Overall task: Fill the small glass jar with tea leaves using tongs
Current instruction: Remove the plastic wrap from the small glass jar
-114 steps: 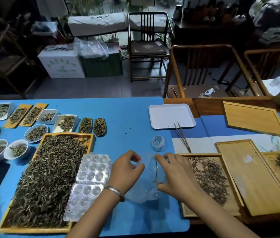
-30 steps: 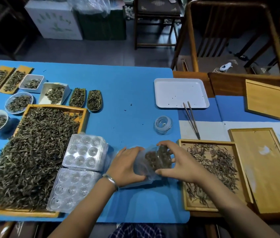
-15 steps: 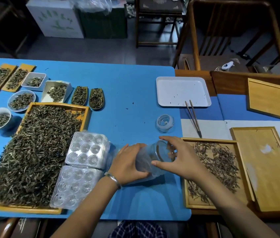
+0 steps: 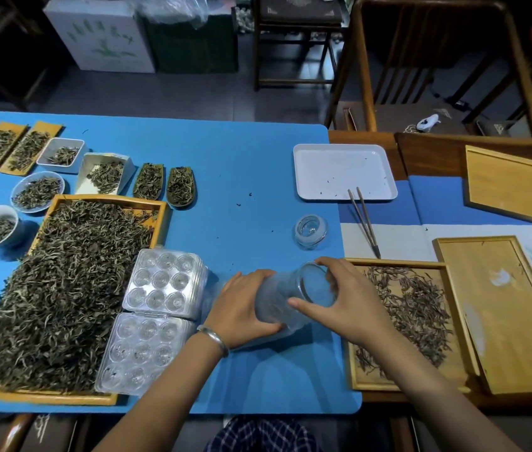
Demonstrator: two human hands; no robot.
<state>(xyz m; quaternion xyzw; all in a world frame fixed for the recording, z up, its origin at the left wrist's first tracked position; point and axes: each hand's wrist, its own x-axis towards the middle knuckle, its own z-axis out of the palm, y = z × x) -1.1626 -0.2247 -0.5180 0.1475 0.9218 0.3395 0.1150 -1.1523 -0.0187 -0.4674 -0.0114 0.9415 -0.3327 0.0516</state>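
Both hands are clamped on one clear glass jar (image 4: 294, 298) held on its side near the front edge of the tabletop (image 4: 225, 158): the left hand (image 4: 242, 308) wraps the closed base end, and the right hand (image 4: 343, 301) pinches the rim between thumb and fingers. The jar's long axis runs left to right, mouth toward the right, over the edge of the wooden tray (image 4: 361, 380) of loose tea leaves (image 4: 411, 311). The jar looks empty. The tongs (image 4: 364, 221) lie unheld beyond the right hand, toward the far edge, tips pointing at the tray. The right hand is nearer them, so it would probably let go and reach forward.
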